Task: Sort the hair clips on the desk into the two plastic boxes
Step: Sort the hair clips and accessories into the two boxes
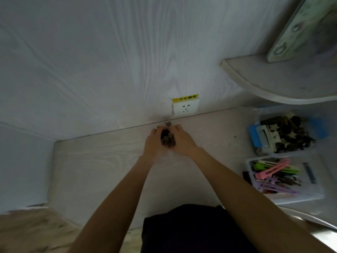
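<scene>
A dark bunch of hair clips (167, 138) is cupped at the table's (109, 161) far edge between left hand (152, 145) and right hand (182, 143), fingers curled round it; loosely gathered, some could be spilled before the boxes (313, 194) are reached.

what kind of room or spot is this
Probably a desk nook in a home or dorm: a pale wood-grain desk against a matching wall with a wall socket, and a curved corner shelf above.

A white wall socket (185, 109) with a yellow label (185, 98) sits below a curved shelf (269, 83).
</scene>
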The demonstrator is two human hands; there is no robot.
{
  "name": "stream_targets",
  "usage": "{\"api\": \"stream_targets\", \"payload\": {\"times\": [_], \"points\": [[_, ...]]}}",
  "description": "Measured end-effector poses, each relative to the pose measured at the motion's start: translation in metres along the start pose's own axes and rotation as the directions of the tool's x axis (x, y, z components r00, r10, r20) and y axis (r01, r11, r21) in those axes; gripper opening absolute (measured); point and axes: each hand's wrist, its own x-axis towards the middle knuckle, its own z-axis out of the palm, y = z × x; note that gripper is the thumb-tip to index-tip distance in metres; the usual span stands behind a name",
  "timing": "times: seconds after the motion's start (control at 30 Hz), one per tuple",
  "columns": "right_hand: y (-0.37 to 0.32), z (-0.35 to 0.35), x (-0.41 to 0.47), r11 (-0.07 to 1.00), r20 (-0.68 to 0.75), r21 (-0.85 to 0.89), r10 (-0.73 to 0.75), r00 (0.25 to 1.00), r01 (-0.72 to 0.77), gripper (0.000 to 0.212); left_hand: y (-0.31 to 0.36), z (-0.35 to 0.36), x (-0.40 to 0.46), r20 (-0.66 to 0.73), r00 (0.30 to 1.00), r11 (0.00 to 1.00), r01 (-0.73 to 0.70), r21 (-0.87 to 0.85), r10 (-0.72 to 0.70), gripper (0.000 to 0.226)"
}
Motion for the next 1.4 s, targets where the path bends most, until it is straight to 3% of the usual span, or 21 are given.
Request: {"api": "stream_targets", "payload": {"times": [0.13,0.3,0.37,0.53,0.67,0.77,0.87,1.0,1.17,1.3,1.4], "points": [[-0.002,-0.001,-0.015,0.97,-0.061,0.241,0.028,0.998,-0.012,0.054,-0.014,0.001,0.002,0.103,0.992,0.997,-0.078,0.02,0.075,0.059],[0.004,-0.013,-0.039,0.909,0.046,0.411,0.059,0.997,-0.073,0.051,-0.01,-0.001,-0.024,0.133,0.989,0.989,-0.051,-0.136,0.07,0.052],[0.006,-0.015,-0.054,0.834,0.121,0.536,0.082,0.989,-0.134,0.047,-0.001,-0.001,-0.043,0.127,0.988,0.965,-0.057,-0.257,0.092,0.058],[0.015,-0.024,-0.089,0.629,0.156,0.75,0.129,0.979,-0.203,0.039,0.023,0.011,-0.07,0.054,0.988,0.927,-0.118,-0.356,0.146,0.03],[0.035,-0.05,-0.121,0.461,0.092,0.873,0.165,0.982,-0.16,0.026,0.061,0.019,-0.072,0.074,0.971,0.882,-0.174,-0.437,0.228,0.027],[0.058,-0.073,-0.139,0.407,-0.035,0.91,0.254,0.967,-0.075,0.019,0.101,0.032,-0.063,0.104,0.944,0.835,-0.221,-0.504,0.312,0.027],[0.094,-0.107,-0.155,0.409,-0.127,0.911,0.375,0.918,-0.041,0.028,0.158,0.053,-0.055,0.15,0.9,0.81,-0.283,-0.514,0.41,0.026],[0.142,-0.155,-0.173,0.445,-0.251,0.895,0.532,0.809,-0.015,0.016,0.228,0.087,-0.044,0.193,0.887,0.824,-0.282,-0.492,0.419,0.028],[0.187,-0.19,-0.183,0.554,-0.343,0.832,0.552,0.76,-0.027,0.018,0.27,0.11,-0.032,0.138,0.904,0.868,-0.332,-0.369,0.405,0.031],[0.221,-0.212,-0.189,0.852,-0.486,0.476,0.461,0.742,-0.218,0.046,0.295,0.124,-0.037,0.104,0.831,0.835,-0.531,-0.143,0.547,0.033],[0.238,-0.225,-0.188,0.932,-0.497,0.26,0.355,0.792,-0.254,0.056,0.305,0.136,-0.038,0.102,0.823,0.828,-0.55,-0.107,0.559,0.036]]}}
